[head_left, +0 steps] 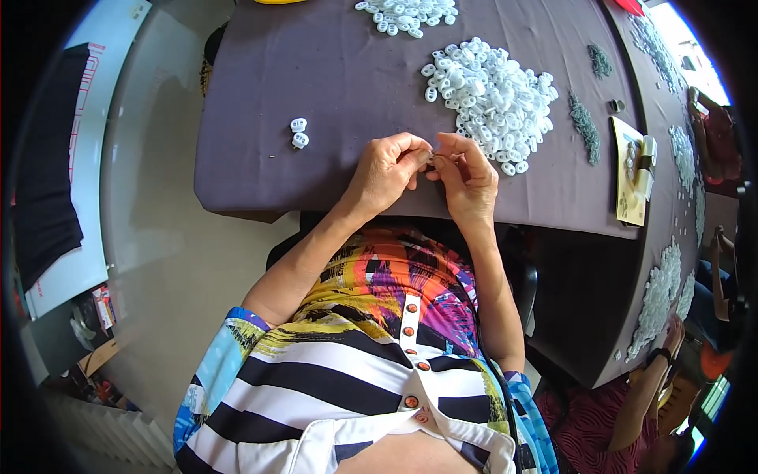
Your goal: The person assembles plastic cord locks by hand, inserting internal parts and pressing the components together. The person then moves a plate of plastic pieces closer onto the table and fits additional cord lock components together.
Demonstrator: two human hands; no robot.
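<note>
My left hand [384, 171] and my right hand [467, 180] meet over the near part of the table, fingertips close together. Thumb and fingers of each hand are pinched. What lies between them is too small and too covered to make out. Just beyond my right hand spreads a large heap of small white oval plastic pieces with holes [497, 99]. Off to the left, two white pieces [298, 125] sit apart from the heap, one nearer than the other.
Brown cloth covers the table [316, 71]. A second white heap [407, 14] lies at the far edge. On the right are two piles of small dark grey parts [584, 128] and a yellowish pad [629, 182] carrying a roll. Other people sit along the adjoining table at right.
</note>
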